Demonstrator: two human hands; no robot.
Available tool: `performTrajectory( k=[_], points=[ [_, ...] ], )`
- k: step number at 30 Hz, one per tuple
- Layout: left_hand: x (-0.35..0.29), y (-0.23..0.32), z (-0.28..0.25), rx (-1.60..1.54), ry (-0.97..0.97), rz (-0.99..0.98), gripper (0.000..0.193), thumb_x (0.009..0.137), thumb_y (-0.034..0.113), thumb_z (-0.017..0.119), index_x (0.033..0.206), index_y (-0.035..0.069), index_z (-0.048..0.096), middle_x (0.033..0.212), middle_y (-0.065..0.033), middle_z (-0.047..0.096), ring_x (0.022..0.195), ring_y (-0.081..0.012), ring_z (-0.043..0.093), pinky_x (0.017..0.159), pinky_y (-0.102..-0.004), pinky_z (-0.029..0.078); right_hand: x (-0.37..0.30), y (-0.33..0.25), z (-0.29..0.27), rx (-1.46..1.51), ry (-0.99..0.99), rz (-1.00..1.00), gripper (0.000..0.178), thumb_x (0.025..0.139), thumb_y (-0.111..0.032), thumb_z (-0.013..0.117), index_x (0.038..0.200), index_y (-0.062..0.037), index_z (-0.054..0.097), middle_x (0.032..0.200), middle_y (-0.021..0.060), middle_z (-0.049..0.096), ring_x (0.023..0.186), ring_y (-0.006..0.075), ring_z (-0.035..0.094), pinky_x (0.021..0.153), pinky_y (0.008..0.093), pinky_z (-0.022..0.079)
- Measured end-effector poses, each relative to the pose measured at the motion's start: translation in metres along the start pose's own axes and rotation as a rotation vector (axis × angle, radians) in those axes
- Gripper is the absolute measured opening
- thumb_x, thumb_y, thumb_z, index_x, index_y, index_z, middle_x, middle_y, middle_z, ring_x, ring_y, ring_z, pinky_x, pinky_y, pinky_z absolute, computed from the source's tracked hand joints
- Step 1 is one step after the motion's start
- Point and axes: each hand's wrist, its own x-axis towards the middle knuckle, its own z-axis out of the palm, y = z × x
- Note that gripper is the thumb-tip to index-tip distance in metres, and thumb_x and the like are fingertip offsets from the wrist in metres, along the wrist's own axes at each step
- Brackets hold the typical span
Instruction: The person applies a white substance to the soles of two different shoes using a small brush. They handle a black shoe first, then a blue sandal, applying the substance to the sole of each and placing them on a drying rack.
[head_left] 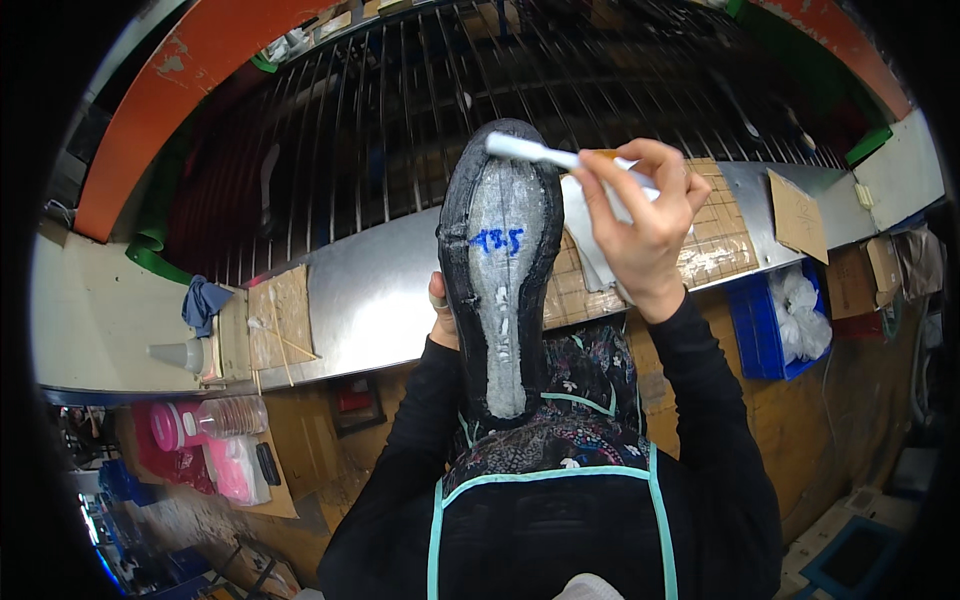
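Observation:
A black shoe upper (452,290) is held bottom up in front of me, its toe pointing away. The grey underside (510,275) bears blue handwriting, and pale streaks run down toward the heel. My left hand (442,310) grips the shoe's left side; most of its fingers are hidden behind it. Pinched in my right hand (648,215) is a white brush (540,151) with its head against the toe end of the underside. A white cloth or sheet of paper (588,235) lies just under that hand.
Beyond the metal ledge (370,320) runs a rack of dark bars (340,130). Taped cardboard (725,235) covers part of the ledge. A blue bin (752,325) with white plastic stands at right. Thin sticks (287,345), a plastic bottle (232,416) and a grey cone (175,354) are at left.

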Motion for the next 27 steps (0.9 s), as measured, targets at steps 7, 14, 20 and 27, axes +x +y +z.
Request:
performTrajectory(
  k=[7, 14, 20, 27],
  points=[
    [-0.004, 0.002, -0.005, -0.11, -0.009, 0.006, 0.101, 0.071, 0.072, 0.066, 0.141, 0.007, 0.038, 0.135, -0.0222, 0.047, 0.114, -0.0365, 0.054, 0.088, -0.05, 0.053, 0.003, -0.001, -0.017, 0.296, -0.192, -0.035, 0.017, 0.072, -0.022, 0.08, 0.087, -0.0168, 0.075, 0.096, -0.0021, 0.059, 0.065, 0.0072, 0.052, 0.073, 0.0317, 0.023],
    [-0.003, 0.001, -0.014, -0.355, -0.152, -0.004, 0.104, 0.069, 0.07, 0.07, 0.141, 0.002, 0.039, 0.134, -0.0203, 0.05, 0.118, -0.0319, 0.055, 0.099, -0.0439, 0.049, 0.016, 0.014, -0.033, 0.163, -0.315, -0.1, 0.017, 0.072, -0.018, 0.082, 0.086, -0.0136, 0.076, 0.09, -0.0014, 0.061, 0.065, 0.0083, 0.053, 0.078, 0.0301, 0.029],
    [-0.005, 0.0, -0.014, -0.165, 0.005, -0.005, 0.105, 0.07, 0.071, 0.067, 0.143, 0.002, 0.036, 0.136, -0.0196, 0.049, 0.12, -0.0311, 0.054, 0.101, -0.0434, 0.048, 0.012, 0.021, -0.024, 0.086, -0.181, -0.059, 0.016, 0.074, -0.02, 0.079, 0.089, -0.0156, 0.075, 0.088, -0.0035, 0.06, 0.062, 0.0075, 0.049, 0.073, 0.0309, 0.026],
    [-0.003, 0.02, -0.002, 0.029, 0.115, -0.015, 0.101, 0.072, 0.078, 0.058, 0.137, 0.001, 0.044, 0.124, -0.0175, 0.058, 0.108, -0.026, 0.062, 0.092, -0.0381, 0.054, -0.046, -0.008, -0.056, 0.408, -0.583, 0.088, 0.014, 0.073, -0.022, 0.08, 0.085, -0.0153, 0.076, 0.089, -0.0027, 0.061, 0.062, 0.0071, 0.051, 0.072, 0.0315, 0.024]
  ],
)
